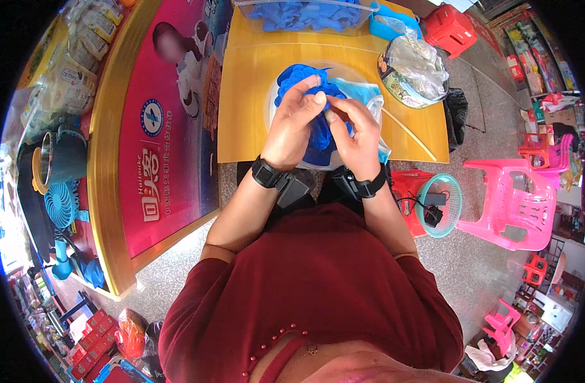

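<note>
Over the yellow table, my left hand [291, 124] and my right hand [356, 137] meet with their fingertips close together. Both are closed in a pinch at a bunched piece of thin, bright blue cloth [299, 73], which also shows below and between the fingers. The exact spot they grip is partly hidden by the fingers. Under the cloth lies a pale, round, see-through dish [271, 108]. A light blue and white sheet [368, 96] rests at its right side, beyond my right hand. Black devices are strapped to both wrists.
On the yellow table [251, 83] are a clear box [267, 22] of blue pieces, a blue tray [395, 24], a tub [404, 89] topped with plastic, and a thin stick [410, 135]. A green basket [455, 204] and pink chair [522, 220] stand right. A counter [104, 159] rises left.
</note>
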`<action>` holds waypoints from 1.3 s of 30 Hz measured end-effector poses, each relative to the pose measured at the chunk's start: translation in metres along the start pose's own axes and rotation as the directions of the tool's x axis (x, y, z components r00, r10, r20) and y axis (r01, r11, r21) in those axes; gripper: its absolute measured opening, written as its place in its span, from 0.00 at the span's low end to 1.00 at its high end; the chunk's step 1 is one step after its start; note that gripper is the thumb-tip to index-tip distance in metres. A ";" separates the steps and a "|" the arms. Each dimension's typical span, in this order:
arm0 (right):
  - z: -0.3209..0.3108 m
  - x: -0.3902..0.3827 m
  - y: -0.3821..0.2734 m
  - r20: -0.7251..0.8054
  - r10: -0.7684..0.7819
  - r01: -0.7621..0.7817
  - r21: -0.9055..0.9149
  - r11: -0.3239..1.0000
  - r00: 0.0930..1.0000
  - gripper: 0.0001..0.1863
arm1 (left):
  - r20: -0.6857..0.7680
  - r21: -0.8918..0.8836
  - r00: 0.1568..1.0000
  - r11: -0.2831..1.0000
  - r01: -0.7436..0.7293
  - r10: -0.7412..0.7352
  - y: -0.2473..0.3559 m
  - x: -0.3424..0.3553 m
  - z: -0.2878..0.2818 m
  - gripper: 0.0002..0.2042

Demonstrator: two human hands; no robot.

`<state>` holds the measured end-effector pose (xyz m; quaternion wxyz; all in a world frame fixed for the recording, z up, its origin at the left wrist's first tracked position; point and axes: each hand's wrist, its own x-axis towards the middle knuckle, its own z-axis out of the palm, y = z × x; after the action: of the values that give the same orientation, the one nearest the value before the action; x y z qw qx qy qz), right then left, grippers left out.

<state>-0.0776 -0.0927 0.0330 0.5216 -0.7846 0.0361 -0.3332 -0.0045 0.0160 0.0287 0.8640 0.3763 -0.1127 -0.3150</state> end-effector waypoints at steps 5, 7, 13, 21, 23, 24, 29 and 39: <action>-0.001 -0.001 0.005 0.014 -0.075 0.076 -0.118 0.990 0.997 0.05 | 0.042 0.211 0.999 0.977 -0.027 0.019 0.003 -0.004 0.001 0.24; -0.001 -0.003 0.006 0.007 -0.079 0.079 -0.141 0.987 0.997 0.04 | 0.045 0.236 0.999 0.972 -0.014 0.003 0.002 -0.001 -0.003 0.23; -0.002 -0.012 0.006 0.108 0.351 -0.359 0.470 0.806 0.930 0.04 | 0.236 0.291 0.969 0.957 -0.004 -0.067 0.013 0.006 -0.019 0.20; 0.016 -0.027 0.003 0.160 0.106 -0.158 0.359 0.920 0.981 0.03 | 0.206 0.886 0.798 0.239 -0.398 0.566 0.001 0.007 -0.017 0.23; 0.019 -0.027 -0.004 0.145 0.116 -0.167 0.414 0.895 0.983 0.03 | 0.060 0.896 0.848 0.346 -0.278 0.527 -0.004 0.010 -0.020 0.24; 0.019 -0.026 -0.004 0.136 0.174 -0.219 0.472 0.854 0.975 0.03 | -0.032 0.717 0.905 0.641 -0.275 0.424 -0.007 0.011 -0.019 0.24; 0.014 -0.019 -0.002 0.023 0.349 -0.300 0.567 0.768 0.937 0.03 | -0.073 0.646 0.926 0.725 -0.239 0.370 -0.005 -0.001 -0.001 0.28; 0.012 -0.012 0.002 -0.075 0.205 -0.185 0.216 0.959 0.976 0.02 | -0.056 -0.108 0.995 0.991 0.077 -0.084 0.006 -0.001 -0.012 0.25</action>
<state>-0.0794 -0.0791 0.0223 0.6287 -0.7014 0.1032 -0.3196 0.0029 0.0266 0.0253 0.8723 0.3437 -0.0542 -0.3436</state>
